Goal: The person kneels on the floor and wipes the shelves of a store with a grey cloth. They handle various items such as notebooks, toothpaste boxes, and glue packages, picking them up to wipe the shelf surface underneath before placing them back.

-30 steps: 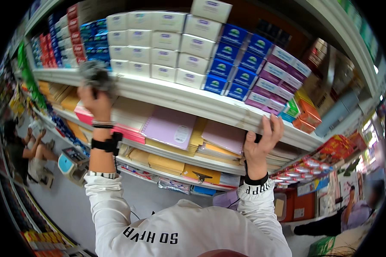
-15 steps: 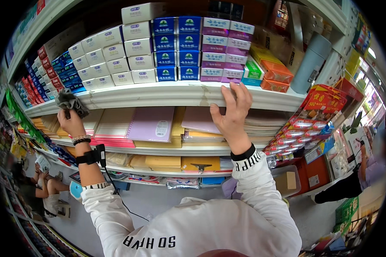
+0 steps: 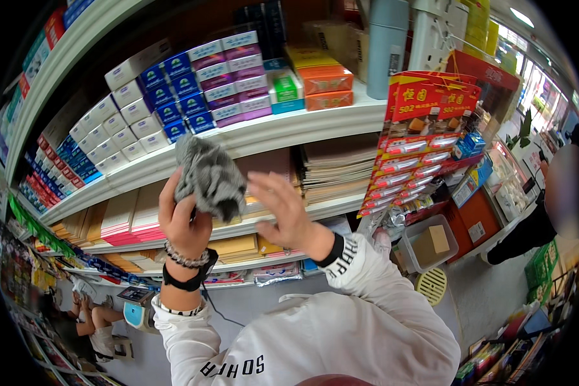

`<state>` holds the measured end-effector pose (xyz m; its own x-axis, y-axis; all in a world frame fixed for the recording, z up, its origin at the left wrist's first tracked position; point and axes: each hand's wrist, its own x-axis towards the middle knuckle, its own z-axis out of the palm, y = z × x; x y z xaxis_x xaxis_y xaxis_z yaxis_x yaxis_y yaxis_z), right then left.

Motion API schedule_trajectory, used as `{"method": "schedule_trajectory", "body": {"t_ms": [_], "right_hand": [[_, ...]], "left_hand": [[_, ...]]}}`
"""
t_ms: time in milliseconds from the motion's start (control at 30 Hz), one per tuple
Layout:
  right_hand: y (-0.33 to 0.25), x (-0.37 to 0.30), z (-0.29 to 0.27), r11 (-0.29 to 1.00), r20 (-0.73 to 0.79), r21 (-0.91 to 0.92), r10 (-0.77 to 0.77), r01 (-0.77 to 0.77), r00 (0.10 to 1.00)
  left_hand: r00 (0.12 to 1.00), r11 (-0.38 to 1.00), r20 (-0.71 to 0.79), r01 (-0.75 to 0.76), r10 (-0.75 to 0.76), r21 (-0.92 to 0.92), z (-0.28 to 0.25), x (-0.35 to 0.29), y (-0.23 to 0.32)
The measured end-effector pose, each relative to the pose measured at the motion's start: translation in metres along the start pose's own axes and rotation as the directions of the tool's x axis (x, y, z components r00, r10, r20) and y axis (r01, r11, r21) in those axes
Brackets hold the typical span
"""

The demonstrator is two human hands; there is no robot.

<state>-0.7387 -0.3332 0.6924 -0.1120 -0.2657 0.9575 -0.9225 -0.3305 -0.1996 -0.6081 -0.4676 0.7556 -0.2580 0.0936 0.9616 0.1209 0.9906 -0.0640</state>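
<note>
A crumpled grey cloth (image 3: pixel 207 174) is gripped in my left hand (image 3: pixel 182 217), raised in front of the white shelf edge (image 3: pixel 273 134). My right hand (image 3: pixel 288 211) is just to the right of the cloth, its fingers apart and slightly blurred; nothing is in it. Whether its fingertips touch the cloth is hard to tell. Behind the hands, stacked small boxes line the upper shelf: white boxes (image 3: pixel 130 94), blue boxes (image 3: pixel 185 85) and purple-and-white boxes (image 3: pixel 244 65).
Orange boxes (image 3: pixel 329 83) and a grey-blue bottle (image 3: pixel 387 55) stand further right. Red cards of glue tubes (image 3: pixel 408 148) hang at the shelf's end. Stacked paper (image 3: pixel 338 164) fills the lower shelf. A clear bin (image 3: pixel 453 239) stands beyond. People are at the far left and right.
My left hand has lifted the cloth off the shelf edge and brought it right, toward the middle. My right hand has left the shelf edge and come down beside the cloth. The view has turned right.
</note>
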Motion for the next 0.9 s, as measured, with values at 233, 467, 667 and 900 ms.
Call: {"method": "schedule_trajectory", "body": {"t_ms": [233, 467, 667, 900], "right_hand": [[0.005, -0.045, -0.065, 0.942, 0.004, 0.117, 0.315, -0.314, 0.949], [0.003, -0.056, -0.109, 0.879, -0.101, 0.322, 0.401, -0.352, 0.91], [-0.016, -0.051, -0.138, 0.776, -0.092, 0.398, 0.565, -0.49, 0.82], [0.036, -0.032, -0.235, 0.937, -0.569, -0.108, 0.215, -0.331, 0.794]], "left_hand": [[0.992, 0.99, -0.127, 0.044, -0.026, 0.136, 0.088, 0.013, -0.002], [0.993, 0.965, 0.121, 0.02, 0.012, -0.262, 0.099, 0.006, 0.081], [0.948, 0.859, 0.295, 0.049, 0.121, -0.51, 0.123, -0.009, 0.141], [0.789, 0.504, 0.458, 0.614, -0.409, -0.607, 0.178, -0.001, 0.164]]}}
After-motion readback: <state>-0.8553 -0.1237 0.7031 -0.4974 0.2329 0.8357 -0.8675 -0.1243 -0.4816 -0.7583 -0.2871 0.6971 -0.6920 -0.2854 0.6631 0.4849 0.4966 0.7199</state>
